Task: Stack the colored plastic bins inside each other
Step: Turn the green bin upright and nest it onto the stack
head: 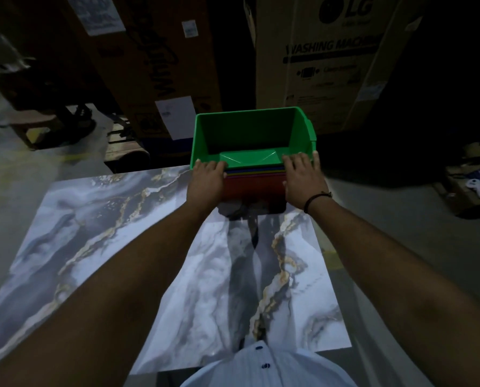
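Observation:
A green plastic bin [250,129] sits nested on top of a stack of bins at the far edge of the marble-patterned table [121,233]. Thin blue and yellow rims [254,171] show just under its front lip, and a red bin [252,191] forms the bottom of the stack. My left hand [206,178] grips the front left corner of the stack, fingers over the green lip. On the front right corner lies my right hand [303,178], fingers spread on the green rim. The bins' lower parts are hidden behind my hands.
Tall cardboard appliance boxes [331,60] stand close behind the table. A wooden pallet [124,146] lies on the floor at the back left. Clutter [473,180] lies on the floor at the right. My white shirt [264,364] is at the table's near edge.

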